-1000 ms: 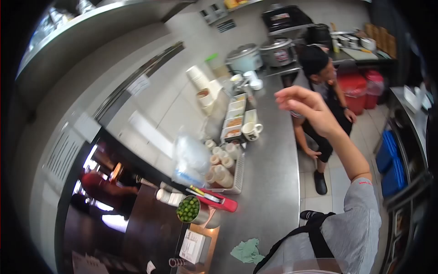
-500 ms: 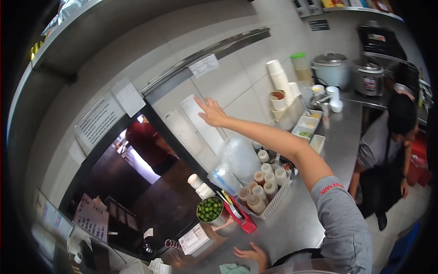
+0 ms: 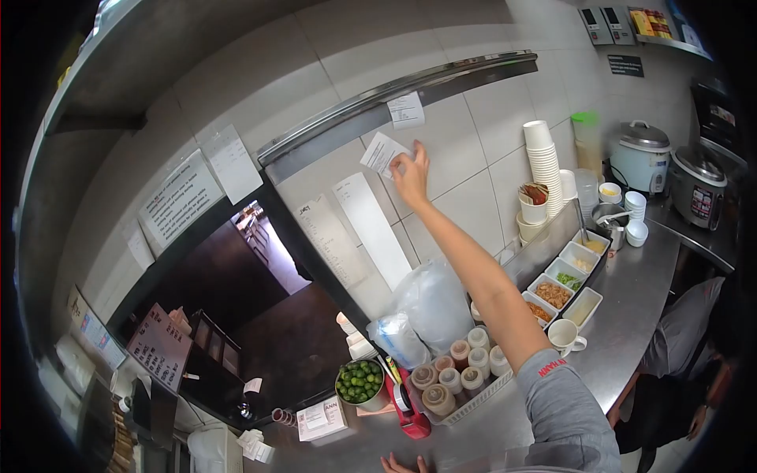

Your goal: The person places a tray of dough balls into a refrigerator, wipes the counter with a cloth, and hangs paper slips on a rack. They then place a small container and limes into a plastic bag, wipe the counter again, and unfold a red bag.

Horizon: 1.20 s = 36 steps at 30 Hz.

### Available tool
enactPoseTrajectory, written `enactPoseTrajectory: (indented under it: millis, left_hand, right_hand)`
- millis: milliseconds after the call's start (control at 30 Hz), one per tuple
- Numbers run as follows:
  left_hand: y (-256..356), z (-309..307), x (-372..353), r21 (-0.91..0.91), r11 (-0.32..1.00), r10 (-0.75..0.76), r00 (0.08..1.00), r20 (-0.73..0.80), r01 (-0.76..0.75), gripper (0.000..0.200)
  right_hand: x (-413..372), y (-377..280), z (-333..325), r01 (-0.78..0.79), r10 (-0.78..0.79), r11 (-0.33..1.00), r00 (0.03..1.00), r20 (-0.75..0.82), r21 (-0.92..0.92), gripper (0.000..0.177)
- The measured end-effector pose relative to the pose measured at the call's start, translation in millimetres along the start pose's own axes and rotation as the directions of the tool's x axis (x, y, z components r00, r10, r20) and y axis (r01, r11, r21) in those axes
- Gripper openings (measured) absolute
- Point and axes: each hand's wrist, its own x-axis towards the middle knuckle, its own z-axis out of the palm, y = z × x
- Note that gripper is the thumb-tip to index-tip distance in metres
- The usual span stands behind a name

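Observation:
My right hand [image 3: 412, 178] is raised to the tiled wall, its thumb and fingers pinched on a small printed order ticket [image 3: 382, 153]. The ticket tilts just below the metal ticket rail [image 3: 410, 94]. Another ticket [image 3: 407, 110] hangs from the rail, above my fingers. To the left of my wrist, a long white paper strip [image 3: 371, 229] is fixed to the wall. My left hand [image 3: 404, 464] shows only its spread fingers at the bottom edge, low over the steel counter [image 3: 347, 451], and appears to hold nothing.
Below my right arm stand a basket of capped squeeze bottles [image 3: 461, 378], a red tape dispenser [image 3: 412, 410] and a pot of green limes [image 3: 360, 384]. Food containers [image 3: 553, 292], a mug [image 3: 564, 337] and stacked cups [image 3: 544, 162] line the right. A co-worker [image 3: 682, 339] is at the right edge.
My right hand has gone from stretched fingers by the paper strip to pinching a ticket near the rail. The view has shifted, and the person in red has left the window opening.

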Motion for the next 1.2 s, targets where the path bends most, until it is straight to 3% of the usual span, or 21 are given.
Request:
enactPoseTrajectory:
  millis: [100, 200, 300, 400, 500, 567, 667, 767, 867, 1000, 1100, 1200]
  left_hand:
    - [-2.3, -2.6, -0.1, 0.034, 0.999, -0.027, 1.000, 0.010, 0.027, 0.074]
    - [-1.3, -4.1, -2.1, 0.062, 0.996, -0.069, 0.998, 0.014, 0.068, 0.075]
    - [-5.9, -2.3, -4.9, 0.093, 0.991, -0.092, 0.996, 0.001, 0.092, 0.077]
    - [-16.3, 9.4, -8.4, 0.043, 0.998, -0.051, 0.995, -0.086, 0.055, 0.074]
    - [-10.9, 2.9, -7.3, 0.045, 0.994, -0.099, 0.995, 0.000, 0.099, 0.073]
    - [2.9, -7.5, -2.3, 0.063, 0.989, -0.134, 0.990, 0.041, 0.131, 0.072]
    - [3.0, -6.6, -2.3, 0.067, 0.989, -0.136, 0.990, 0.043, 0.133, 0.070]
    - [-15.7, 3.3, -8.0, 0.076, 0.992, -0.101, 0.995, 0.002, 0.101, 0.068]
    - [10.1, -14.2, 6.1, 0.036, 0.998, -0.047, 0.999, 0.015, 0.046, 0.066]
    - [1.1, -11.9, 2.1, 0.019, 0.997, 0.075, 0.997, 0.031, -0.075, 0.063]
    - [-15.1, 5.8, -7.9, -0.052, 0.997, -0.054, 0.996, -0.073, 0.050, 0.060]
    - [-16.3, 8.8, -5.6, -0.042, 0.999, -0.022, 0.994, -0.106, 0.017, 0.060]
  right_hand:
    - [25.1, -9.6, -18.7, -0.232, 0.257, 0.966, 0.915, 0.310, -0.113, 0.009]
    - [37.9, -21.2, -34.4, -0.059, 0.157, 0.970, 0.892, 0.423, -0.236, 0.012]
    - [41.4, -19.4, -32.9, -0.185, 0.082, 0.966, 0.882, 0.465, 0.181, 0.020]
    - [33.2, -56.4, -39.8, -0.043, -0.087, 0.883, 0.964, 0.251, 0.468, 0.023]
    - [25.1, -107.9, -26.9, -0.453, 0.077, 0.562, 0.862, 0.502, 0.692, 0.022]
    - [17.9, -133.8, -5.2, -0.581, 0.085, 0.466, 0.780, 0.620, 0.667, 0.023]
    - [12.2, -148.4, 29.8, -0.669, 0.161, 0.598, 0.640, 0.752, 0.441, 0.023]
    - [15.8, -156.9, 63.3, -0.685, 0.346, 0.676, 0.622, 0.703, 0.273, 0.021]
    - [27.8, -165.6, 85.7, -0.504, 0.320, 0.819, 0.799, 0.510, 0.276, 0.020]
    - [40.4, -167.2, 86.5, -0.463, 0.307, 0.852, 0.818, 0.486, 0.242, 0.013]
    - [61.4, -132.1, 74.6, -0.373, 0.265, 0.882, 0.898, 0.351, 0.289, 0.005]
    - [89.0, -61.8, 51.0, -0.363, 0.388, 0.899, 0.920, -0.061, 0.243, 0.015]
